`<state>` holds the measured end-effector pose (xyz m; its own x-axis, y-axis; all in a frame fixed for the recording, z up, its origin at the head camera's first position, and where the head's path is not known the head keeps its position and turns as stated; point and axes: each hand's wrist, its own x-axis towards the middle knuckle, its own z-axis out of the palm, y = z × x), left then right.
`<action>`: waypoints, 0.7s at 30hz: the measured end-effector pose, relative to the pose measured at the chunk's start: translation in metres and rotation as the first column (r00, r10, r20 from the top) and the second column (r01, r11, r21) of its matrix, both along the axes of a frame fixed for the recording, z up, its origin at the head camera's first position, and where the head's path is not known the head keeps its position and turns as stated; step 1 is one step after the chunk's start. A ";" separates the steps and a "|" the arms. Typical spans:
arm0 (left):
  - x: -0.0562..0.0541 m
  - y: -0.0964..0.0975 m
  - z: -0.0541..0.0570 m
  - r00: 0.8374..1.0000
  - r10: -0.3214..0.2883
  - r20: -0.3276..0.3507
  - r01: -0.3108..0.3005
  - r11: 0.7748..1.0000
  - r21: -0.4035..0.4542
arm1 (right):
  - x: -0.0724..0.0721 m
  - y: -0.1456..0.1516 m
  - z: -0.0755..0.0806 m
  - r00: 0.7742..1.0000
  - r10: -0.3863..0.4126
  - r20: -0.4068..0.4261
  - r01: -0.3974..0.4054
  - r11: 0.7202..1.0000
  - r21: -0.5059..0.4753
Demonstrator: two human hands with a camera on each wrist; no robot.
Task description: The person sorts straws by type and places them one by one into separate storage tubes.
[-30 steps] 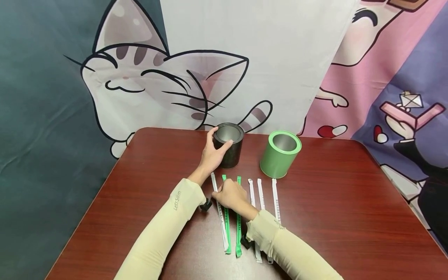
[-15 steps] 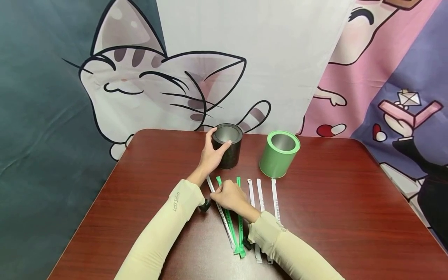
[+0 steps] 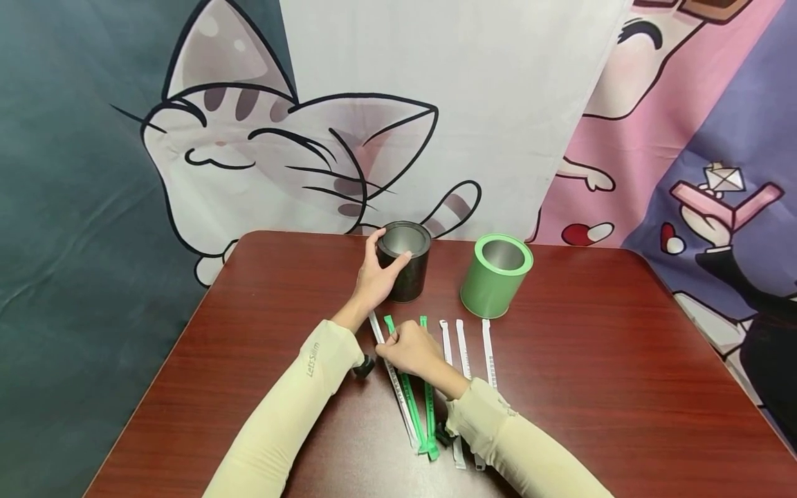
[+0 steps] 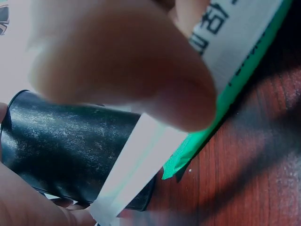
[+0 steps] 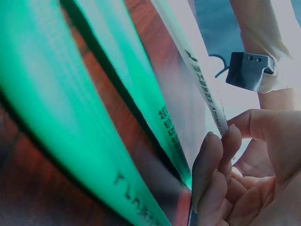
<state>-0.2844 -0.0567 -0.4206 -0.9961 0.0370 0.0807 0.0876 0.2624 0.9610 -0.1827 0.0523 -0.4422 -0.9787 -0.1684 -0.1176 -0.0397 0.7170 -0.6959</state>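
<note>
My left hand [image 3: 376,277] holds the black can [image 3: 407,280], its thumb and fingers spread around the near left side at the rim. The can stands upright on the table, open at the top. My right hand [image 3: 407,348] pinches a white paper-wrapped straw [image 5: 207,92] between thumb and fingertips; in the head view this straw [image 3: 400,395] slants over the table. Right beside it lies a green wrapped straw [image 3: 412,404], partly hidden under the right hand. A second green wrapped straw [image 3: 429,408] lies to its right, and the lower ends of both green ones meet.
An open green can [image 3: 492,287] stands right of the black one near the back edge. Several white wrapped straws [image 3: 488,353] lie right of the right hand, partly under the sleeve [image 3: 492,422]. A printed cloth [image 3: 361,55] hangs behind the table [image 3: 623,373].
The pinched white straw and the green straw beside it have turned: upper ends shifted left, lower ends right toward the other green straw. The left hand stays on the black can.
</note>
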 end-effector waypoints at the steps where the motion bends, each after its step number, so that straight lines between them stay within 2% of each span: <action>1: 0.000 0.000 0.000 1.000 -0.002 -0.002 0.002 1.000 0.001 | 0.000 0.000 0.001 1.000 0.003 -0.003 -0.003 1.000 0.000; 8: 0.000 -0.001 -0.003 1.000 -0.009 -0.005 0.009 1.000 0.002 | 0.003 0.003 0.005 1.000 0.025 -0.012 -0.026 0.999 -0.022; 15: 0.003 0.001 0.000 1.000 0.002 -0.001 -0.002 1.000 -0.008 | 0.004 0.015 0.010 0.999 0.041 0.005 -0.041 0.999 -0.004; 21: 0.002 0.001 -0.002 1.000 0.018 -0.004 -0.018 1.000 -0.013 | 0.003 0.032 0.014 0.997 0.066 0.029 -0.063 0.995 -0.078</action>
<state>-0.2823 -0.0557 -0.4230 -0.9962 0.0201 0.0845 0.0867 0.2760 0.9572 -0.1801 0.0838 -0.4282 -0.9615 -0.2408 -0.1327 -0.0612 0.6579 -0.7506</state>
